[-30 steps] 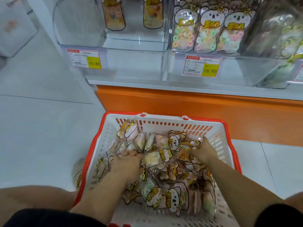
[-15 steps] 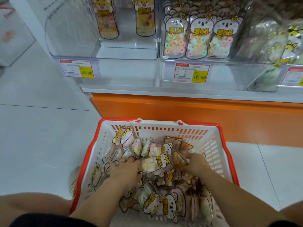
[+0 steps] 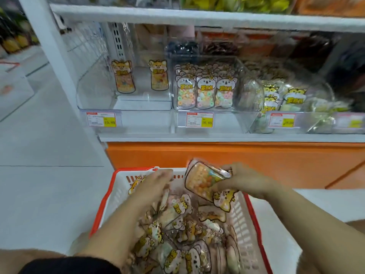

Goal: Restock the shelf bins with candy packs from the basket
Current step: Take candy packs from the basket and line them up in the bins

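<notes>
The right hand (image 3: 243, 179) is pinching one candy pack (image 3: 203, 182) above the basket (image 3: 102, 204) at its far rim, probably destined for the near-empty bin (image 3: 94, 93) beyond the basket, while the blurred left hand (image 3: 156, 184) is hovering over the remaining packs (image 3: 177, 244), grip unclear.

I was watching a shop: price tags (image 3: 199, 120) fronted a white shelf (image 3: 217, 137), clear bins (image 3: 94, 91) held packaged sweets (image 3: 205, 93), and a red-rimmed shopping basket (image 3: 102, 202) sat on the floor (image 3: 49, 184).
</notes>
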The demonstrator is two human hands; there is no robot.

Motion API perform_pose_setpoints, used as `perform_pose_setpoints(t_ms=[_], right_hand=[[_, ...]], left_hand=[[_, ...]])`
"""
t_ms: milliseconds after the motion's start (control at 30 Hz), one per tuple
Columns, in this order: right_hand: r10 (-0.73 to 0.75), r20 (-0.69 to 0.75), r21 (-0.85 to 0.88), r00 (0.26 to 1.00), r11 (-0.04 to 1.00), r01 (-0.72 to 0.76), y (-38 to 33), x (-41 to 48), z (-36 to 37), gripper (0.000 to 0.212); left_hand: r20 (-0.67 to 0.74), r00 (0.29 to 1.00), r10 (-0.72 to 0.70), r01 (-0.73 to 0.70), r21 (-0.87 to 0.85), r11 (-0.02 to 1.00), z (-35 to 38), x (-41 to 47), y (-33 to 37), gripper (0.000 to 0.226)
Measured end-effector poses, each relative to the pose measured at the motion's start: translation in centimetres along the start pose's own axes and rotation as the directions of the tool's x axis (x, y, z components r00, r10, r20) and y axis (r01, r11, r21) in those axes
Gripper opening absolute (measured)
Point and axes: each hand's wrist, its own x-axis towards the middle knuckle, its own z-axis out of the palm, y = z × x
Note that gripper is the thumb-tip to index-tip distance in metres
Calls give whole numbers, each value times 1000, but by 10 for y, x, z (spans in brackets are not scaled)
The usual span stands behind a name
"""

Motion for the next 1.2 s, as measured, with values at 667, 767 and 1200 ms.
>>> perform_pose_setpoints(t_ms=[667, 767, 1200], right_hand=[[-48, -270, 679, 962, 699, 225, -38, -24, -4, 30], [-51, -320, 665, 946, 699, 262, -35, -24, -9, 38], [-122, -341, 598, 932, 737, 315, -38, -37, -13, 26]], left_hand=[[114, 992, 47, 36, -628, 778, 14, -67, 46, 14], [94, 994, 50, 22, -643, 765, 9, -63, 47, 26], [-297, 946, 128, -255, -439, 861, -2, -67, 55, 14]])
